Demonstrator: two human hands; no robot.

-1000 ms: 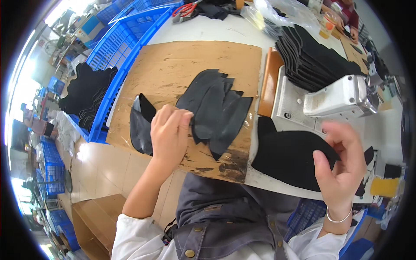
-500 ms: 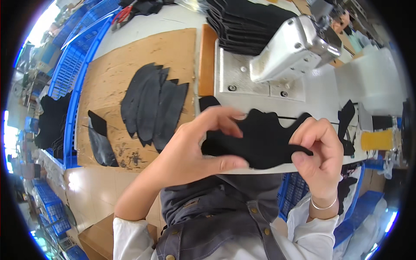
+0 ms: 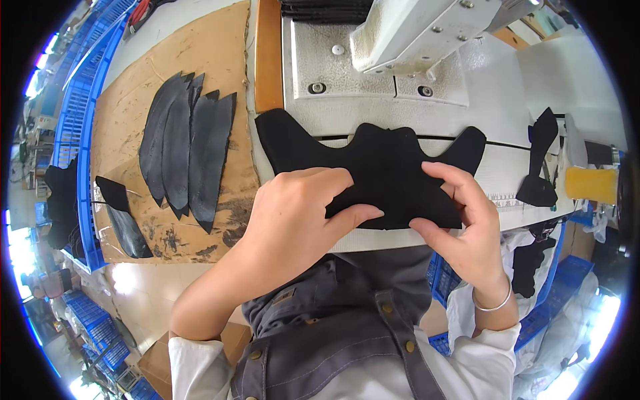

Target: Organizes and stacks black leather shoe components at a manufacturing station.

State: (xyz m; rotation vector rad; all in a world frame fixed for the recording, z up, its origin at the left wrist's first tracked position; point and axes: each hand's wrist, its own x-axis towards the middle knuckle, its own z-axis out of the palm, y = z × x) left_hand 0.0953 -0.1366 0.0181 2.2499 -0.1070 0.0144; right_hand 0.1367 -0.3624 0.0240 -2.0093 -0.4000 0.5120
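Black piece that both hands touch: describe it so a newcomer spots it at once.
Find the white machine at the top, then look below it to the left hand and right hand. Both touch the black piece. Unlike the glossy, narrow strips on the cardboard, it is broad and matte, with a wavy upper edge.

Workshop: sewing machine [image 3: 417, 37], blue crate [image 3: 85, 193]

Matte black piece [image 3: 393, 167], wavy far edge, spread wide; on white tabletop [image 3: 507, 170]
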